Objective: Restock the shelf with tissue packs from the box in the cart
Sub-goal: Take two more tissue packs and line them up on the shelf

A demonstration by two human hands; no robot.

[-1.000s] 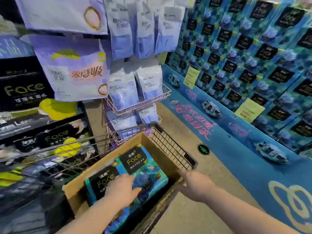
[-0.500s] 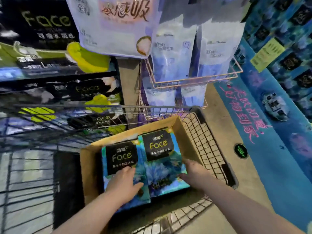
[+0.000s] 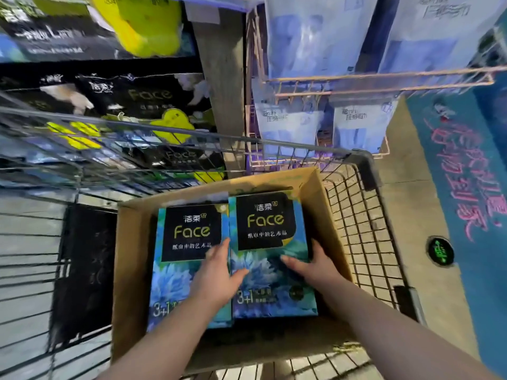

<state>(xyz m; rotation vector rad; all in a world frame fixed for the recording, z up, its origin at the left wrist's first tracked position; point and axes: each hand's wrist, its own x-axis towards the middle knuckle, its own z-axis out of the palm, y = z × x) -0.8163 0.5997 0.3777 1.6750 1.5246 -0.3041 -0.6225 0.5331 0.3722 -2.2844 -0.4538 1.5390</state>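
Two blue flower-print tissue packs with black "Face" labels lie flat side by side in a cardboard box (image 3: pixel 131 256) inside the wire cart (image 3: pixel 356 215). My left hand (image 3: pixel 216 275) sits at the seam between the left pack (image 3: pixel 189 234) and the right pack (image 3: pixel 266 223), fingers along the seam and thumb on the right pack. My right hand (image 3: pixel 315 267) clasps the right pack's other edge, fingers between the pack and the box wall, thumb on top. The pack rests in the box.
Black "Face" tissue packs (image 3: pixel 131 97) fill the shelf at the left, behind the cart's rim. Beyond the cart, a pink wire rack (image 3: pixel 356 86) holds white-blue packs. A wooden post (image 3: pixel 222 78) stands between them. A blue floor strip (image 3: pixel 466 187) runs along the right.
My view has tipped down and closer over the box. My right hand moved from the cart's edge into the box onto the right pack. My left hand shifted right to the seam.
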